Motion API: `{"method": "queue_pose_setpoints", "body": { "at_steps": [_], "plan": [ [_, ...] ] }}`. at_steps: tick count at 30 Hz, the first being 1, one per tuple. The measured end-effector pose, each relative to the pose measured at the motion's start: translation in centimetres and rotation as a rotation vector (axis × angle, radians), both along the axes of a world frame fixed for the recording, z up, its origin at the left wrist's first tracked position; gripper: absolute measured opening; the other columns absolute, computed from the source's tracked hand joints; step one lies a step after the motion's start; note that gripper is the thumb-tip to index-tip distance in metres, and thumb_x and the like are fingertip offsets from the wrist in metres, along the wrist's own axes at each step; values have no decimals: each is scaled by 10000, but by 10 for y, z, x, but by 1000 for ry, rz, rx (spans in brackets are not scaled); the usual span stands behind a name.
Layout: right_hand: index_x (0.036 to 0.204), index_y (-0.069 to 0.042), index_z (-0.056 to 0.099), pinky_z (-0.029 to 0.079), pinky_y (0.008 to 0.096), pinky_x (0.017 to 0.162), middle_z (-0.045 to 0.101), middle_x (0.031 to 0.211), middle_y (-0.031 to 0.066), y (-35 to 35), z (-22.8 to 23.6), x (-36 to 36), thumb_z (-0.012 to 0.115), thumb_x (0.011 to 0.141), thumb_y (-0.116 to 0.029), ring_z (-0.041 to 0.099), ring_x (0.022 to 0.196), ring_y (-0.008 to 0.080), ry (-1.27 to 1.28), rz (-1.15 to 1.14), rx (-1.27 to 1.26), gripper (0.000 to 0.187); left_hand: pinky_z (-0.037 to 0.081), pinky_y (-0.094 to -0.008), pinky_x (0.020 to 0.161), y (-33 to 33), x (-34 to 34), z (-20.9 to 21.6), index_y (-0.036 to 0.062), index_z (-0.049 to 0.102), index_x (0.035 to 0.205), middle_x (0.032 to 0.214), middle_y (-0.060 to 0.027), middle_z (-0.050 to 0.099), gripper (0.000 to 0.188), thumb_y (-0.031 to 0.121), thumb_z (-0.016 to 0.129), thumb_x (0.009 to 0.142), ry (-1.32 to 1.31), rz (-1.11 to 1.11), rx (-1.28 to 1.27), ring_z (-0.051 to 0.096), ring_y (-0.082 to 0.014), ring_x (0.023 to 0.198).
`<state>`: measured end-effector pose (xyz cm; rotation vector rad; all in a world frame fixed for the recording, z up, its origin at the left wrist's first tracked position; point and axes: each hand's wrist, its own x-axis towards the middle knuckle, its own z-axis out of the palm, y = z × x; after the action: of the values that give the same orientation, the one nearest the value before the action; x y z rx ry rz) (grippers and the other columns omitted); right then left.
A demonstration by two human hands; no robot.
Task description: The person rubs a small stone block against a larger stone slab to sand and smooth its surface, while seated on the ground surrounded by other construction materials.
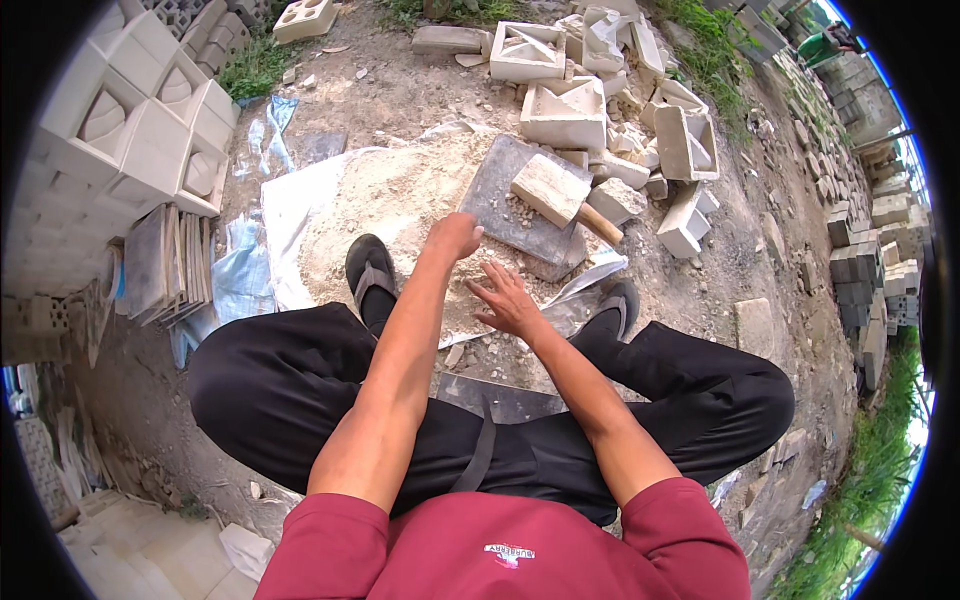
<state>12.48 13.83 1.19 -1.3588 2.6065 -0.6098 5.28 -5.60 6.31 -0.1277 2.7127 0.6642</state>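
Bare hands at the slab's near edge, block and handle lying on top

Ground-level work, person seated, feet either side. Dark slab point(488, 192) lies on pale powder point(370, 195) heaped over a white sheet point(284, 215). On the slab: a pale block point(548, 188), a scatter of crumbs point(518, 210), and a wooden handle point(601, 223) jutting from the block's lower right, its end past the slab's edge.

Left hand point(455, 236): fingers curled in, at the slab's left corner. Knuckles hide the grip; cannot tell whether it has hold of anything. Right hand point(508, 300): fingers spread, nothing in it, just short of the slab's lower edge.

Right of the slab, a heap of broken blocks point(562, 122) crowds close; left shoe point(369, 262) and right shoe point(624, 303) flank the sheet.

Risks, my reading. Loose powder makes a poor footing: uneven pressure at the left corner could rock the slab. Crumbs could act as rollers, letting the block slide if the slab tips. The overhanging handle is easy to snag; a knock there could swing the block, or drop it toward the right shoe. Fingers near the slab's edge could be pinched should it lift and fall back.
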Motion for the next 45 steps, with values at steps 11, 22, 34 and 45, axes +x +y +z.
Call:
{"method": "queue_pose_setpoints", "body": {
  "at_steps": [11,22,34,45],
  "plan": [
    [1002,-63,612,446,350,986,513,1267,125,33,-31,-21,552,827,-90,487,1223,287,-21,77,141,187,491,-476,874,0,9,3,50,644,1038,1017,-224,661,295,288,565,882,43,-12,33,624,-391,988],
    [1303,-133,507,341,401,1107,333,1471,166,50,-2,-11,771,723,-243,361,1343,348,38,-92,97,646,493,-478,848,4,9,3,47,653,1006,988,-226,662,277,277,571,877,46,-47,29,629,-396,952],
    [1110,-82,601,457,365,997,468,1345,156,60,-33,-18,575,810,-60,441,1272,311,32,-76,-11,302,493,-466,890,4,9,8,42,645,1046,1050,-212,660,292,276,550,901,-4,-66,34,627,-379,1002],
    [909,-70,611,500,405,842,562,1012,114,55,-33,-26,518,822,-48,558,1008,298,-76,-98,3,129,494,-466,893,10,8,8,46,645,1050,1057,-205,658,293,277,554,894,-16,-88,-8,626,-371,1012]
  ]
}}
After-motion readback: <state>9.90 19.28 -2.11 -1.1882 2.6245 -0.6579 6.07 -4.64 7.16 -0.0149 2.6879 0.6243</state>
